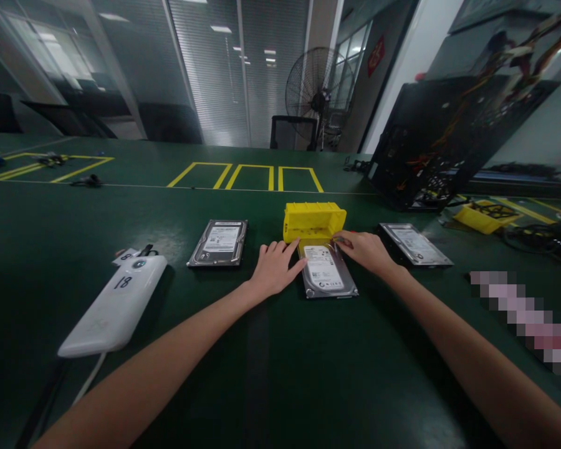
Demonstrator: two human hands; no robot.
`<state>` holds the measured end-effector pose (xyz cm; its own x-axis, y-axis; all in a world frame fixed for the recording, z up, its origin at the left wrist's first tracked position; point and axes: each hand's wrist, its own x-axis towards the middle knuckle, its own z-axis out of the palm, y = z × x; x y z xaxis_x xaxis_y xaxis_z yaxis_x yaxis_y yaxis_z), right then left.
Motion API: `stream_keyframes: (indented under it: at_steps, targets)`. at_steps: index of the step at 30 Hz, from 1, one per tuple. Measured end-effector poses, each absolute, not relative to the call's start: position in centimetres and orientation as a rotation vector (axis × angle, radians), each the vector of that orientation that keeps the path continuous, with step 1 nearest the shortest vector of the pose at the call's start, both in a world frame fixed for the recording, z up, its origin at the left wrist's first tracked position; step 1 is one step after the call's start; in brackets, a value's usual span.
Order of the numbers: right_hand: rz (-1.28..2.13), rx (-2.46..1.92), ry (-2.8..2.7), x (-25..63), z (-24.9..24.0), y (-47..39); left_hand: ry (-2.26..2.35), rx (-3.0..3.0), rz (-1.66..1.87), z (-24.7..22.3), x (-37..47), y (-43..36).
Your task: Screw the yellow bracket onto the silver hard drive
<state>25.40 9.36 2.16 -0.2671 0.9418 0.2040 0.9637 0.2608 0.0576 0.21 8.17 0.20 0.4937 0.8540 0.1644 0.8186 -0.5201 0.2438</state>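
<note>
A hard drive [326, 268] with a white label lies flat on the table in front of me. Just behind it, a small yellow plastic bin [314, 222] has its opening toward me, with tiny dark bits inside. My left hand [275, 268] rests at the drive's left edge, fingers stretched out and apart, fingertips near the bin's front lip. At the bin's front right corner, my right hand [362, 249] has its thumb and fingertips pinched together by the far right corner of the drive. Whatever sits between those fingertips is too small to name.
Other hard drives lie to the left [219, 242] and right [414, 243]. A white device marked 18 [116, 305], with a cable, is at the near left. A black computer case [416, 137] stands at the back right, near another yellow bin [484, 216]. Yellow tape outlines [252, 166] mark the green table.
</note>
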Motion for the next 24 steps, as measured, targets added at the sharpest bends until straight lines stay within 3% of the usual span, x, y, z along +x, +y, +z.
stream_keyframes:
  at_steps: [24]
  targets:
    - [-0.245, -1.769, -2.400, 25.61, 2.38, 9.25, 1.471, 2.600, 0.425, -0.14, 0.23, 8.38]
